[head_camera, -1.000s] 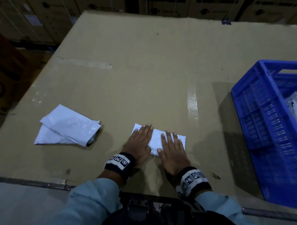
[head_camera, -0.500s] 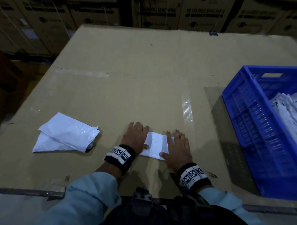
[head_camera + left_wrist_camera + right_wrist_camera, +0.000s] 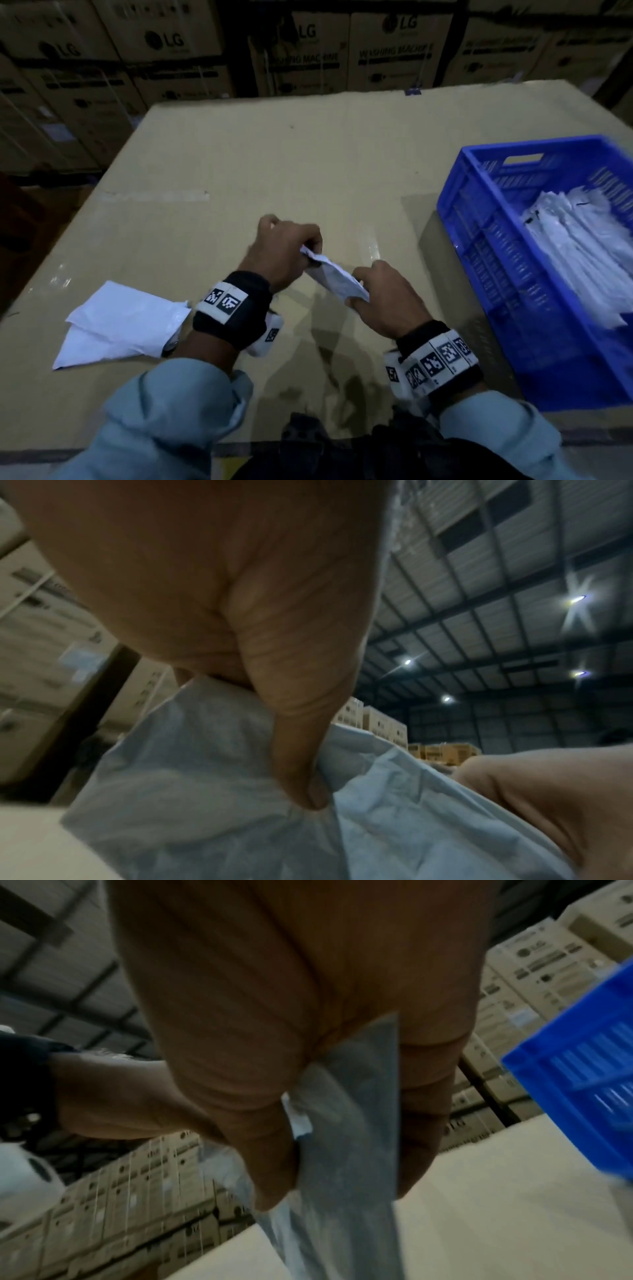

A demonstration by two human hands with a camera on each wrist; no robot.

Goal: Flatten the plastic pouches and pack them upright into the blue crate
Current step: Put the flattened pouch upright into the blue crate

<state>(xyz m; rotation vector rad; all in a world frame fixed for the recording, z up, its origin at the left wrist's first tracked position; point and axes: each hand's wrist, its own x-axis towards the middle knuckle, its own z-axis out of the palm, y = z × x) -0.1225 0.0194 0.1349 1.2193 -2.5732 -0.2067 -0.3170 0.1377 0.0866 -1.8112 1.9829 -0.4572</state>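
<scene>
Two hands on one pouch: your left hand [image 3: 286, 248] pinches the far end of the folded white pouch [image 3: 334, 279], your right hand [image 3: 385, 298] clamps the near end, thumb on one face and fingers curled behind it, per the right wrist view. Pouch is lifted clear of the cardboard table [image 3: 274, 164], tilted, between your hands and left of the blue crate [image 3: 479, 246]. My read: flattening is done on this one, transfer is the step in hand. Keep the fold pinched so it doesn't spring open, let the right hand take it alone, turn it on edge before it crosses the crate rim, then slot it against the row of packed pouches [image 3: 579, 250] leaning inside so it stands rather than flops. Near crate wall is tall; go over it, not through the corner. Free space in the crate looks to be on the left side of that row, though the right part is cut off by the frame. Loose pouches [image 3: 116, 322], still crumpled and overlapping, lie on the table at your left, just beside the left wrist; those remain. Stacked cartons [image 3: 376, 48] behind the table are well clear of the path.
</scene>
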